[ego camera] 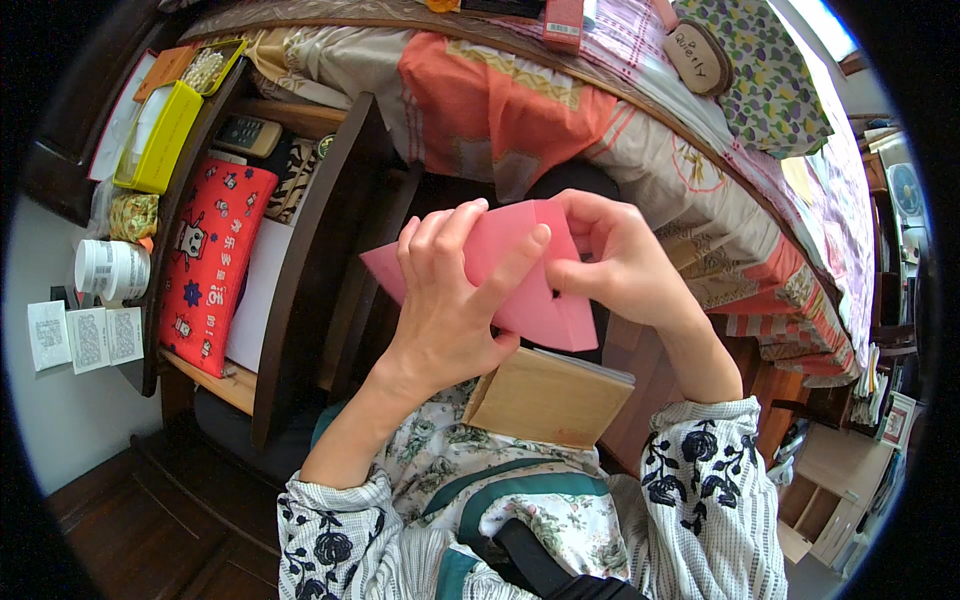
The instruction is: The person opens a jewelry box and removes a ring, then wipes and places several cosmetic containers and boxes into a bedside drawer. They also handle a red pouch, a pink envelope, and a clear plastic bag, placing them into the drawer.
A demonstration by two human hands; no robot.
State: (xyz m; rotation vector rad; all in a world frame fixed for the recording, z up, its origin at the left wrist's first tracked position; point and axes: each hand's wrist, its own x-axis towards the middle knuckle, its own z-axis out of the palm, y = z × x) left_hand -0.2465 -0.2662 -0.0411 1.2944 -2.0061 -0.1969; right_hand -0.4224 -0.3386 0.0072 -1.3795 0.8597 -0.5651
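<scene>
Between my two hands is a pink folded paper or card piece (517, 277), box-like with creased edges and a small dark opening near its right side. My left hand (450, 292) grips it from the left, fingers spread over its upper face and the index fingertip near a crease. At its right edge my right hand (611, 262) pinches it between thumb and bent fingers. Below them, a tan paper envelope or booklet (551, 397) lies on my floral-patterned lap. What is inside the pink piece cannot be seen.
An open dark wooden drawer (315, 277) at the left holds a red printed pouch (217, 262) and a remote control (250, 135). Above it, a yellow tin (159, 139) and white jars (112, 270) stand on a ledge. A bed with an orange patterned cover (510, 112) lies ahead.
</scene>
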